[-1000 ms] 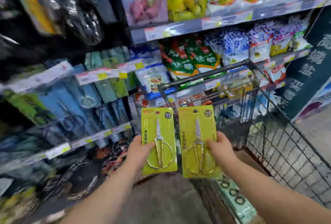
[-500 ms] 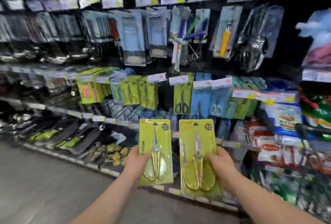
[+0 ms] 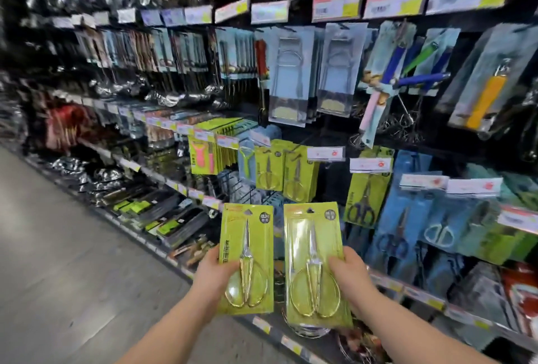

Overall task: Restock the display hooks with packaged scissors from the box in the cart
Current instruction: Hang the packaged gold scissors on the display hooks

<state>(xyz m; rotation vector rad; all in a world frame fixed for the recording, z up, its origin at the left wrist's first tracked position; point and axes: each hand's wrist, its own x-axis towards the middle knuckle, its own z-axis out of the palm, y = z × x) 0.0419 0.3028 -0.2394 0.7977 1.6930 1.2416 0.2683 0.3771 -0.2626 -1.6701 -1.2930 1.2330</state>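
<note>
My left hand [image 3: 214, 274] grips the lower left edge of a lime-green scissors pack [image 3: 247, 256] with gold-handled scissors under clear plastic. My right hand [image 3: 350, 273] grips a second, matching scissors pack [image 3: 316, 264] by its right edge. Both packs stand upright side by side, faces toward me, in front of the display wall. Above them, matching green scissors packs [image 3: 283, 170] hang on display hooks. The cart and its box are out of view.
Blue scissors packs [image 3: 407, 218] and a green pack with dark-handled scissors [image 3: 365, 188] hang to the right. Kitchen tools [image 3: 294, 78] hang higher up. Low shelves with price tags [image 3: 180, 188] jut out at the left, beside the grey aisle floor [image 3: 72, 261].
The view has swung left from the cart to the display wall and moved closer to it. Both hands still hold their packs side by side, now below the matching green packs.
</note>
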